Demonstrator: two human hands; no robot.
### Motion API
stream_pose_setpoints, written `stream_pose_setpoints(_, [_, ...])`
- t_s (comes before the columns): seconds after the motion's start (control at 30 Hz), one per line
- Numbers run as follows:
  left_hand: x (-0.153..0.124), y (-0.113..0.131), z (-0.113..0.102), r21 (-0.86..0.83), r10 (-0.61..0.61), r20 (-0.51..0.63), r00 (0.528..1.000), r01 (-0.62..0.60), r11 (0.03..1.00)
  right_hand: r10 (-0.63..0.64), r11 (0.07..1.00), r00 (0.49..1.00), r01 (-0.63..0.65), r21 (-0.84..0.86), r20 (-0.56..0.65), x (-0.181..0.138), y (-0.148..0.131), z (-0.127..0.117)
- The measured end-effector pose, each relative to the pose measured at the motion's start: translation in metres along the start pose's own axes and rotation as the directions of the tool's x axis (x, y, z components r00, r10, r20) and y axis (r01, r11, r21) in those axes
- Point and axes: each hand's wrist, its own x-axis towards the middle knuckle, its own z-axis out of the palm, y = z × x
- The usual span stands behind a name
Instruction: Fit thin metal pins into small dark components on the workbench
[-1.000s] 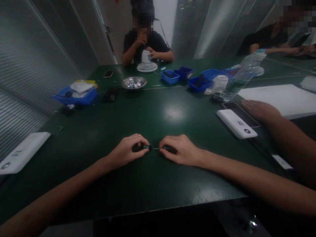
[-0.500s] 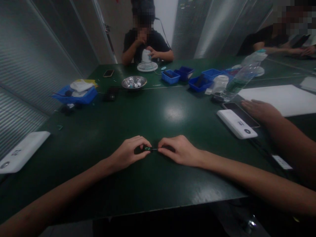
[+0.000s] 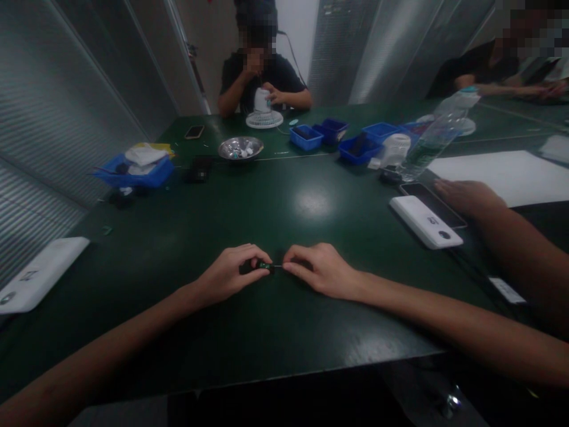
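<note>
Between the thumb and fingers of my left hand (image 3: 237, 270) is the dark green handle of what looks like a small screwdriver (image 3: 265, 265). Its thin metal shaft points right, and my right hand (image 3: 320, 268) pinches the far end of it. The tip is hidden by the right fingers. Both hands rest low over the green table (image 3: 284, 332), close together and nearly level with each other.
White power banks lie left (image 3: 42, 276) and right (image 3: 425, 222), the right one beside a phone (image 3: 433, 204) and another person's hand (image 3: 471, 198). Farther back are a metal bowl (image 3: 240, 148), blue bins (image 3: 306, 137), a tilted bottle (image 3: 438, 139) and a co-worker with a white fan (image 3: 264, 120).
My two hands hold almost the same pose, with slightly more of the metal shaft showing between them. The co-worker opposite has shifted a hand slightly above the fan.
</note>
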Motion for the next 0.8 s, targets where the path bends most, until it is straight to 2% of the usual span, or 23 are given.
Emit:
stream_pose_setpoints(0.13, [0.001, 0.002, -0.002, 0.012, -0.025, 0.011, 1.000, 0.024, 1.000, -0.002, 1.000, 1.000, 0.002, 0.005, -0.010, 0.000, 0.001, 0.002])
stream_pose_setpoints(0.57, [0.005, 0.009, 0.005, -0.006, 0.030, 0.010, 0.999, -0.030, 1.000, -0.107, 0.992, 0.994, 0.106, -0.069, -0.008, 0.001, -0.005, 0.010])
stream_pose_setpoints(0.8, [0.005, 0.009, 0.005, 0.030, 0.052, 0.008, 0.999, -0.052, 0.998, -0.101, 0.992, 0.994, 0.104, 0.075, -0.044, 0.004, -0.006, 0.010])
